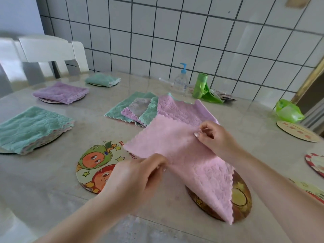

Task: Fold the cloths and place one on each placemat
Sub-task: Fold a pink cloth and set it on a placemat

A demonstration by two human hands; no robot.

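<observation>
I see the cloth (182,155) held above the table (245,123), my left hand (138,176) pinching its near-left edge and my right hand (215,137) its right edge. Its lower corner hangs over a placemat (243,199); a cartoon placemat (94,165) lies just left. Behind the cloth sits a pile of unfolded cloths (133,107). Three folded cloths (33,127) rest on placemats at the left. A pump bottle (181,79) stands by the tiled wall (192,32), a chair (50,53) at far left.
</observation>
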